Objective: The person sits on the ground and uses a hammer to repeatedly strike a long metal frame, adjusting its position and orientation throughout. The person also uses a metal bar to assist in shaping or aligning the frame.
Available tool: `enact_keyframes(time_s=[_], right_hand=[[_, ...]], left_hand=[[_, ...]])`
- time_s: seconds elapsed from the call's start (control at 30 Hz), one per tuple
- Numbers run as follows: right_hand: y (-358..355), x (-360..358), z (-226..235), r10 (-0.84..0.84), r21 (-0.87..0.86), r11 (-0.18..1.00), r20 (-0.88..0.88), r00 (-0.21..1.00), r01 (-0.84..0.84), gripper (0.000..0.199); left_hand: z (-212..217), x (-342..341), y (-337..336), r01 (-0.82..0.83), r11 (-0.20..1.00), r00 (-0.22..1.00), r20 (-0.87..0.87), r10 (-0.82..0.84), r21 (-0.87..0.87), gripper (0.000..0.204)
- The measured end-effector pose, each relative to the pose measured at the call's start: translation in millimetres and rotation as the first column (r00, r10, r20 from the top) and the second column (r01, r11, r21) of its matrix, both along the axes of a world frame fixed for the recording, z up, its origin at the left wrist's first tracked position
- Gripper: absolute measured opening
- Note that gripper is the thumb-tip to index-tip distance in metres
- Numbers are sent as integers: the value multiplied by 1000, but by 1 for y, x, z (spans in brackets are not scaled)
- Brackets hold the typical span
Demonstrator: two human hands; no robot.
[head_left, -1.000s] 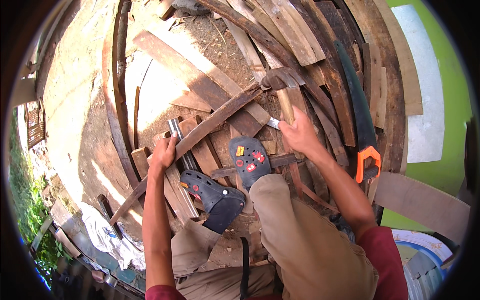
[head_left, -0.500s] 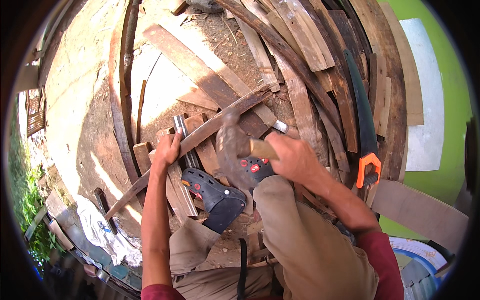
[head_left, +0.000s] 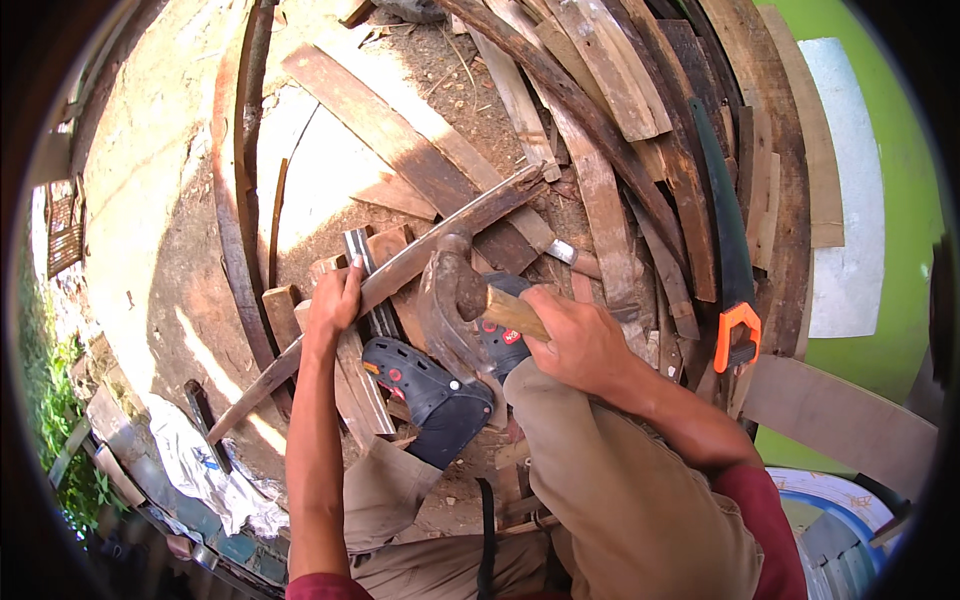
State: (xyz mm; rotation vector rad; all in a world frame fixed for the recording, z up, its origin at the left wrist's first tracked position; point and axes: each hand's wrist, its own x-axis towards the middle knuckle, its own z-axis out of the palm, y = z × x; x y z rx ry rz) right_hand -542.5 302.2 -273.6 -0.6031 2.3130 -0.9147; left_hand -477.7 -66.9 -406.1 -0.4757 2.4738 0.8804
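My right hand (head_left: 575,340) grips the wooden handle of a claw hammer (head_left: 450,300), whose rusty head is down over a long thin wooden strip (head_left: 400,275). That strip runs diagonally from lower left to upper right across small wood blocks (head_left: 285,305). My left hand (head_left: 335,300) presses flat on the strip, just left of the hammer head. My two dark sandals (head_left: 430,395) stand on the boards below the hammer, with my knees in tan trousers beneath.
Many weathered planks (head_left: 600,130) lie piled across the sandy ground. A handsaw with an orange handle (head_left: 735,335) rests on planks at the right. A green wall (head_left: 900,200) stands further right, a blue-rimmed tub (head_left: 830,510) at lower right, and crumpled white cloth (head_left: 200,465) lower left.
The hammer swung from raised at the upper right down onto the strip beside my left hand. My left hand stayed on the strip.
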Motion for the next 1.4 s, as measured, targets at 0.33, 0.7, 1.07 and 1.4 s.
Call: enact_keyframes(time_s=[0.33,0.7,1.07,1.4], right_hand=[[-5,-42,2,-195,40,980,-10,981,195,38],[19,-44,-7,-253,151,956,-8,967,252,39],[22,-42,-18,-241,311,919,-49,969,244,28],[48,-64,-32,-311,349,869,-167,936,351,29]], left_hand=[[2,-6,6,0,999,1000,11,0,-44,70],[1,-8,8,21,999,998,53,-19,-39,68],[4,-22,13,6,999,999,44,-4,-45,61],[0,-21,22,14,1000,999,37,-14,-14,60]])
